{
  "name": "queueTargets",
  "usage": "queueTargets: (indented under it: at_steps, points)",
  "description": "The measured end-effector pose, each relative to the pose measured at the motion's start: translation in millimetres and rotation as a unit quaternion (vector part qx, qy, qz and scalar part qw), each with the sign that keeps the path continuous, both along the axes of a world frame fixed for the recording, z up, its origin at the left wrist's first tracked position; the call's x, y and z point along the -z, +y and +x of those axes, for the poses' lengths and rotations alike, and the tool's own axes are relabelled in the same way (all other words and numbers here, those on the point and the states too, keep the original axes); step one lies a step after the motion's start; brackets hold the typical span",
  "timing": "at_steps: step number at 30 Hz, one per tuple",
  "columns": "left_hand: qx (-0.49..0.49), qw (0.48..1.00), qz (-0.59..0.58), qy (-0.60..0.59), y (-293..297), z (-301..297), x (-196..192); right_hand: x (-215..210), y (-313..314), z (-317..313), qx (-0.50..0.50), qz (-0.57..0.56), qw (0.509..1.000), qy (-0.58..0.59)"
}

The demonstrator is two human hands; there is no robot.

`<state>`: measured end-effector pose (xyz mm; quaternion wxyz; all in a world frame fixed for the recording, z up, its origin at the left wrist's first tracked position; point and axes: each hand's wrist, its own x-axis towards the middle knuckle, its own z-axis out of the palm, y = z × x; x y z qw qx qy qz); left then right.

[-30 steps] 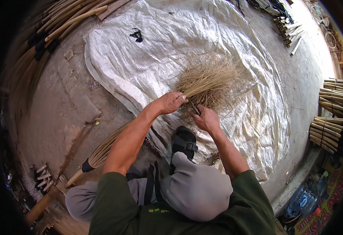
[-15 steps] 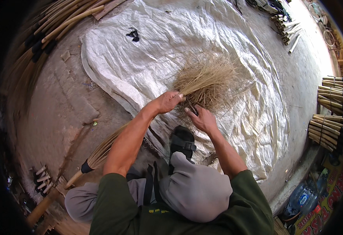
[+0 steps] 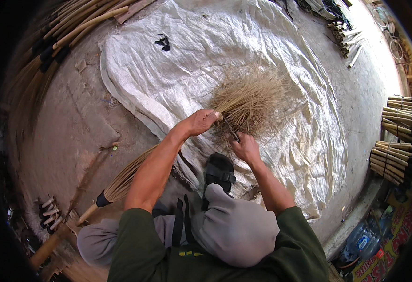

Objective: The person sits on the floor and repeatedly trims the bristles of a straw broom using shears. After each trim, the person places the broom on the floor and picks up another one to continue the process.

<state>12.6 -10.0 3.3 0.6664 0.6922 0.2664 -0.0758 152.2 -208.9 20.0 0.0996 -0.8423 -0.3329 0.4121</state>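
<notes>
The left hand (image 3: 202,122) has its fingers clamped on the narrow, gathered end of a bunch of thin, straw-coloured dry stalks (image 3: 232,105), which fan out stiffly over a tangled, bristly heap of the same tan fibre (image 3: 262,101). Just beside it, the right hand (image 3: 246,147) has its fingers closed around a slim, dark tool with a narrow, blade-like end (image 3: 230,126), angled up toward the left thumb; whether its tip touches the stalks cannot be told. Bunch and heap lie over a broad white sheet of woven plastic (image 3: 163,77), crinkled all over and softly shiny, its edge folded and frayed near the left forearm. A limp, crumpled black scrap (image 3: 163,42) lies farther off on it. Close below the hands is a black strapped sandal (image 3: 219,170). To the left, partly behind the forearm, a broom with a smooth pale wooden handle, black collar and flaring brown bristles (image 3: 123,183) rests on rough grey concrete (image 3: 69,122). At the right, slender round tan sticks with black ends (image 3: 389,162) are tied in tight bundles.
</notes>
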Motion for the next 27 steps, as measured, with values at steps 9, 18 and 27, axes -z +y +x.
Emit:
queueTargets:
  at_steps: [9,18,27]
  points:
    - [-0.017,0.994,-0.094,0.058,-2.7,1.7,-17.6,-9.1,2.5,13.4,-0.064,0.068,0.995,-0.020]
    - [0.047,0.999,-0.021,0.004,-10.8,5.9,-20.6,-12.5,4.7,13.3,-0.099,0.073,0.991,-0.046]
    - [0.024,0.999,-0.031,0.009,-6.3,4.0,-19.7,3.2,2.1,6.1,-0.028,0.048,0.998,-0.004]
